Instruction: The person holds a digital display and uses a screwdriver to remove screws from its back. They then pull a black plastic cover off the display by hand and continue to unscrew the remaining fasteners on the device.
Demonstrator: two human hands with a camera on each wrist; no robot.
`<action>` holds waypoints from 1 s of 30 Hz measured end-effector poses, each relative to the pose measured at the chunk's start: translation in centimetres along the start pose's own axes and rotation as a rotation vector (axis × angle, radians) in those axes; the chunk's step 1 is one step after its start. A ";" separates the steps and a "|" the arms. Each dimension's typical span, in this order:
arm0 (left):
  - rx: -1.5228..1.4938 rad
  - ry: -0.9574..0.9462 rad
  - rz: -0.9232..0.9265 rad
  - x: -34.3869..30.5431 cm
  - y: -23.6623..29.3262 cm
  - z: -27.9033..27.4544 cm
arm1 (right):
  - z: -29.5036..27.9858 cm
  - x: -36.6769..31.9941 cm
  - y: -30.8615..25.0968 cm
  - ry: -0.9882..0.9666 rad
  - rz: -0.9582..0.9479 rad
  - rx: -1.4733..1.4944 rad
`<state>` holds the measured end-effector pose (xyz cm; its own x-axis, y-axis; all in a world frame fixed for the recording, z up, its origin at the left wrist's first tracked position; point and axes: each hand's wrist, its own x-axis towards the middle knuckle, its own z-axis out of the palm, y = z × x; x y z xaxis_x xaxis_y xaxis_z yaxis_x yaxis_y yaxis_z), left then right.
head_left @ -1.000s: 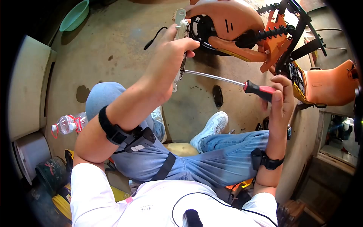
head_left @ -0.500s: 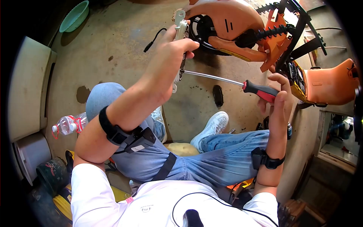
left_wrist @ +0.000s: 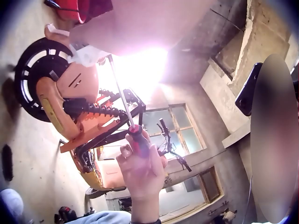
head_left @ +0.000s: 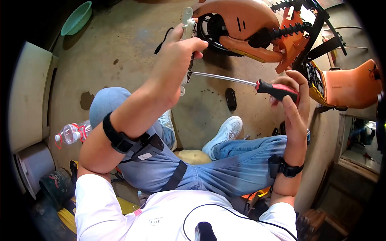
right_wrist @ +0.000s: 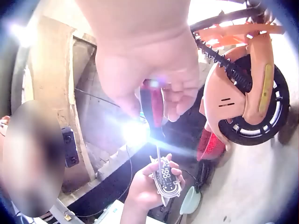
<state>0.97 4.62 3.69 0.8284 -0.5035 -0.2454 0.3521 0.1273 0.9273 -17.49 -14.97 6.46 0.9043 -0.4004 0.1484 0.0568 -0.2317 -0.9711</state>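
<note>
My left hand (head_left: 173, 60) holds up a scooter's digital display panel (right_wrist: 168, 179) in a pale housing, with lit-looking digits on its face in the right wrist view. The thumb and fingers grip the panel by its edges. A screwdriver (head_left: 225, 78) with a long steel shaft and a red and black handle lies nearly level in the head view, its tip at the lower part of the panel's face. My right hand (head_left: 295, 100) grips the handle, thumb along one side and fingers curled over the other. A short black cable (head_left: 163, 41) hangs behind the left hand.
An orange electric scooter (head_left: 237, 20) with its wheel and black springs exposed lies beyond the hands. Its orange body section (head_left: 350, 86) is at right. A small black part (head_left: 230, 99) is on the floor. Plastic bottles (head_left: 72, 132) and a green basin (head_left: 76, 18) are at left.
The right hand's fingers have shifted round the screwdriver handle, which has turned slightly. Panel and left hand have drifted a little left and up in the view; the tip stays at the panel.
</note>
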 end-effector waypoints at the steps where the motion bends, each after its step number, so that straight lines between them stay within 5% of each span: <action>1: 0.000 -0.003 -0.004 0.0 0.0 0.0 | 0.2 0.0 -0.1 0.003 0.004 -0.002; 5: 0.013 -0.013 -0.011 0.3 -0.3 -0.2 | -1.1 -0.2 0.6 0.052 -0.002 -0.074; 7: 0.023 -0.028 -0.020 0.3 -0.5 -0.3 | -2.3 -0.2 0.4 -0.025 0.208 -0.186; 9: 0.031 -0.032 0.001 0.2 -0.4 -0.3 | -1.7 -0.3 0.3 -0.017 0.222 -0.164; 12: 0.019 -0.010 0.014 -0.4 0.4 0.3 | 0.3 0.0 0.5 0.052 -0.031 -0.016; 16: 0.026 -0.017 0.015 -0.1 0.2 0.0 | -0.3 -0.4 0.5 0.074 -0.033 -0.025; 18: 0.004 -0.037 -0.003 -0.3 0.2 0.2 | -1.9 -0.6 0.5 0.048 0.202 -0.161; 21: 0.020 -0.043 -0.018 -0.5 0.4 0.4 | -2.1 -0.4 -0.2 0.012 0.230 -0.056; 24: -0.012 -0.049 -0.013 0.0 0.1 0.0 | -0.3 -0.3 0.3 0.036 -0.009 -0.043; 30: 0.026 -0.046 0.051 0.6 -0.4 -0.6 | -0.9 -0.5 0.3 -0.038 0.033 -0.082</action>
<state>1.62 4.75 3.01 0.8240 -0.5355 -0.1853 0.2981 0.1316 0.9454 -18.32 -15.64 6.28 0.9208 -0.3750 0.1076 -0.0068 -0.2912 -0.9566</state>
